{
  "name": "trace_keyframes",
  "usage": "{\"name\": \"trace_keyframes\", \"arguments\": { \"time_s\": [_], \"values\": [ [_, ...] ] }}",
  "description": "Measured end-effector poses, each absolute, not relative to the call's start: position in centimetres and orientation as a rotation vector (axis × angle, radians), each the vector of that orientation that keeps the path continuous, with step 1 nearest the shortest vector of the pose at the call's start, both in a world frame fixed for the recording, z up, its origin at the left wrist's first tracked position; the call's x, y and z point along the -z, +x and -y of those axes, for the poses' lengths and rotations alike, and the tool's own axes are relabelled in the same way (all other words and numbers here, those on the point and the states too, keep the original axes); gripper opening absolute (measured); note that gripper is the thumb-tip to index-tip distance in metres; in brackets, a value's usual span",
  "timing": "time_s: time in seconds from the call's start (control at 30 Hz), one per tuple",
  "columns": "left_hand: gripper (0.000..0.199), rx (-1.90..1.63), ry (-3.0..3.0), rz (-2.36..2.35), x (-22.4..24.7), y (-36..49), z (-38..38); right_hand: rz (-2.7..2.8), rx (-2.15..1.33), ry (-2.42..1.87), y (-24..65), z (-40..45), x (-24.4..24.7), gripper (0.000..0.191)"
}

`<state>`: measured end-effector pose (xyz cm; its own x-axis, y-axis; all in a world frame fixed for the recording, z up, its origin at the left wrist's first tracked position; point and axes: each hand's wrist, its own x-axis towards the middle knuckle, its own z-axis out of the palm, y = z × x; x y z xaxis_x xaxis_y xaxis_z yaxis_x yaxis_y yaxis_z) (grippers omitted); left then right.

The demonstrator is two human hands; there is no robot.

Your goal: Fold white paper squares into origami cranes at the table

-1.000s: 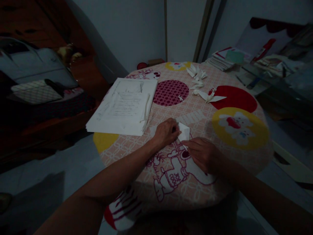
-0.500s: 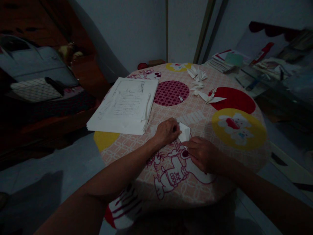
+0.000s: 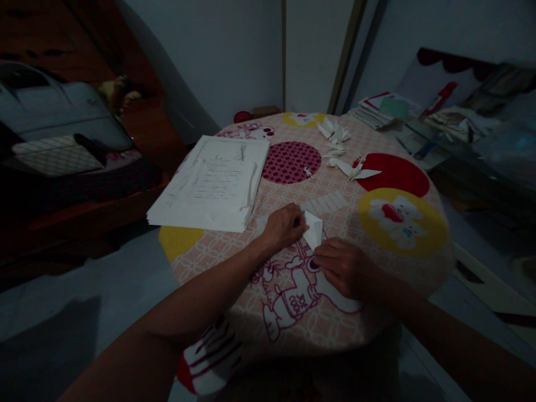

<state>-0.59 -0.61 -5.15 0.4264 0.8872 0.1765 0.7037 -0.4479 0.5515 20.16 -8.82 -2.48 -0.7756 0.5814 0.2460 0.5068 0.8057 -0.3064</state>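
A small folded piece of white paper (image 3: 314, 229) lies on the patterned tablecloth between my hands, its lower end narrowing to a point. My left hand (image 3: 287, 225) pinches its left edge with thumb and fingers. At its lower right, my right hand (image 3: 341, 263) has its fingers closed on the pointed end; the fingertips partly cover it. Beyond my hands, toward the back right, rests a folded paper crane (image 3: 352, 169) with spread wings. More folded white paper figures (image 3: 334, 131) lie behind it.
A stack of printed paper sheets (image 3: 209, 184) occupies the table's left side. The round table wears a patterned tablecloth (image 3: 259, 301). At left, a wooden bench holds a light handbag (image 3: 79, 114). On the right, a glass-topped surface carries papers and a red object (image 3: 440, 99).
The view has shifted slightly. My right fingers have slid a little at the paper's pointed end, and more of its face shows. My left hand keeps its pinch.
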Motion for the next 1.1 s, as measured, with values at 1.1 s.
{"name": "trace_keyframes", "arguments": {
  "time_s": [1.1],
  "values": [
    [0.017, -0.660, 2.282, -1.214, 4.4, -1.3, 0.7, 2.480, -0.183, -1.025, 19.0, 8.3, 4.9, 0.030]
  ]
}}
